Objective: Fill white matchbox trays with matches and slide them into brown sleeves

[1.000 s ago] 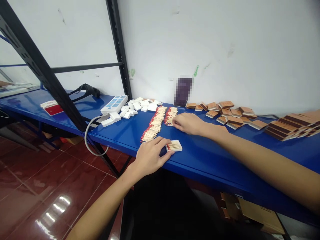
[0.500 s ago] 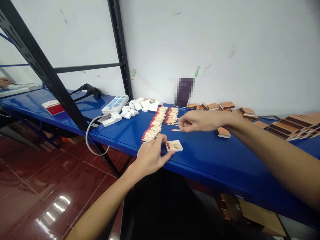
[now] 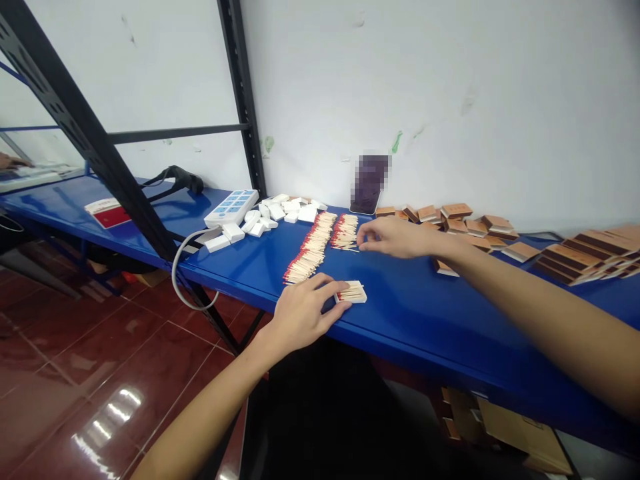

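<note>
Nearest: left hand (image 3: 303,310), thumb and fingers parted only by the width of the tray (image 3: 358,302), gripping its left end from both sides, seemingly to keep it from sliding. Near the front edge of the table (image 3: 410,313): tray, with matches (image 3: 355,292) lengthwise inside, red heads toward the left hand. Left of and beyond the tray, long row (image 3: 314,247), heads leftward too, probably aligned for easy picking. Beyond the tray, right hand (image 3: 395,237), fingertips nearly together beside the short row (image 3: 344,232); cannot tell whether pinching a match. Farther beyond, left of the tray, heap of white trays (image 3: 275,212), perhaps for keeping apart from the boxes (image 3: 455,211), spread to its right. Straight beyond the tray, phone (image 3: 370,183), leaned against the wall (image 3: 450,100), presumably to stay upright.
</note>
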The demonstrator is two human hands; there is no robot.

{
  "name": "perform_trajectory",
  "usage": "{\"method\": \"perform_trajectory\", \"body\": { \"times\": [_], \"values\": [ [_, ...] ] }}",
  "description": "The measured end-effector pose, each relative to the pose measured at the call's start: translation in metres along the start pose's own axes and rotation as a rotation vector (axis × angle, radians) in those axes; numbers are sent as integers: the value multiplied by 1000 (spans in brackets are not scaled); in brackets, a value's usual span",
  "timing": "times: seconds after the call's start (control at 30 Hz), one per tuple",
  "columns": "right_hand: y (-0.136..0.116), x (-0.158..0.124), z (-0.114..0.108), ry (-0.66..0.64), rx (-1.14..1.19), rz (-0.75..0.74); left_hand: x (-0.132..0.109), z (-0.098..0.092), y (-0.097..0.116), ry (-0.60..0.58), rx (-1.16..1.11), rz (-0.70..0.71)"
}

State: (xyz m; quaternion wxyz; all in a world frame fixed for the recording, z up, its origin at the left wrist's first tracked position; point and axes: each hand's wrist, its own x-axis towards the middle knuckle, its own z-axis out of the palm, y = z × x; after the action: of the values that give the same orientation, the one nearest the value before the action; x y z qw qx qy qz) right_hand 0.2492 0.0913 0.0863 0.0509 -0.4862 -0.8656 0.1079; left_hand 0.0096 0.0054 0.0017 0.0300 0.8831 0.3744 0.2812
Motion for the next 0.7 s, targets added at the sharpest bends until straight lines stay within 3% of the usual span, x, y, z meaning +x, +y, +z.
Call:
{"method": "perform_trajectory", "body": {
  "times": [0.13, 0.27, 0.4, 0.57, 0.7],
  "values": [
    [23, 13, 24, 85, -58, 61, -1, 0, 0, -18, 24, 2],
    [27, 19, 38, 126, -40, 30, 0, 0, 1, -7, -1, -17],
    [25, 20, 41, 176, -24, -20, 0, -2, 1, -38, 26, -6],
    [26, 20, 41, 140, -18, -70, 0, -5, 2, -111, 121, 9],
    [25, 18, 36, 91, -40, -46, 0, -3, 2, -94, 109, 3]
  ]
}}
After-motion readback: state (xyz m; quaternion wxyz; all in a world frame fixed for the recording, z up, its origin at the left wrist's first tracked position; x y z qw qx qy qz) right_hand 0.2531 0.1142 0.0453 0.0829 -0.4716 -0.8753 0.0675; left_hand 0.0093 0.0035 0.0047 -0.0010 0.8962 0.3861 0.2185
